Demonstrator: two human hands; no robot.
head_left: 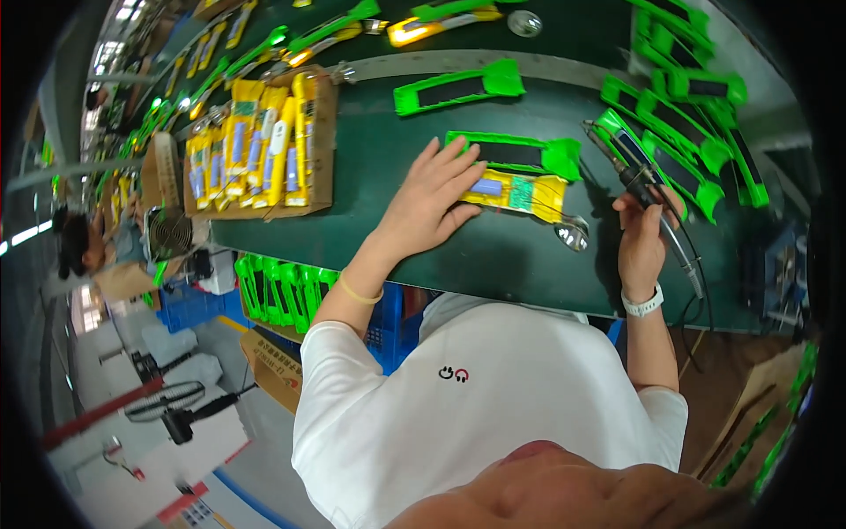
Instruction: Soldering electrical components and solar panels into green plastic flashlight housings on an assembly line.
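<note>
On the green bench, my left hand [434,196] lies with its fingers stretched and spread. They rest at the left end of a green frame with a dark panel [509,154] and a yellow strip [527,192]. This strip carries a blue-violet cylindrical battery, a small green circuit board and thin wires. At its right end sits a silvery round bulb or reflector [572,233]. Closed around the dark grip of a slim corded tool, apparently a soldering iron [636,181], is my right hand [643,231]. The tool's thin end points up and left, over another green frame [617,132].
A cardboard box [322,145] of yellow strips stands left. Green frames [696,123] are piled at right; a single green frame [458,91] lies beyond my left hand. More units lie past the grey rail [493,62]. Below left, green frames [282,286] stand in a row. Another person [110,264] sits left.
</note>
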